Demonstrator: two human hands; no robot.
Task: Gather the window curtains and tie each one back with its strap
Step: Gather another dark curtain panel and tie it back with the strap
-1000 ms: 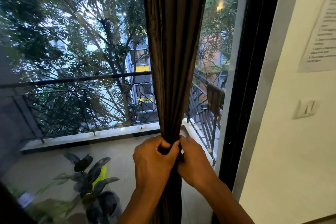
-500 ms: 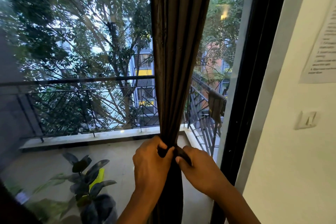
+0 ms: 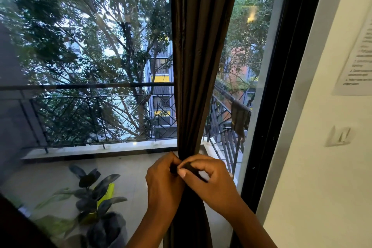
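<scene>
Head view: dark brown curtain (image 3: 201,66) hangs bunched before the window glass (image 3: 90,66). Left hand (image 3: 164,185) grips the gather; right hand (image 3: 209,179), wider off half a second ago, now pinches the strap (image 3: 191,167) end against it. Judgement: fastening nearly closed

Glass window (image 3: 84,66), white wall (image 3: 314,167), balcony railing (image 3: 90,94)

Both hands' fingers (image 3: 203,164) meet on the strap (image 3: 191,168) before the gathered curtain (image 3: 201,66); a potted plant (image 3: 96,197) sits lower left, a wall switch (image 3: 340,136) right.
</scene>
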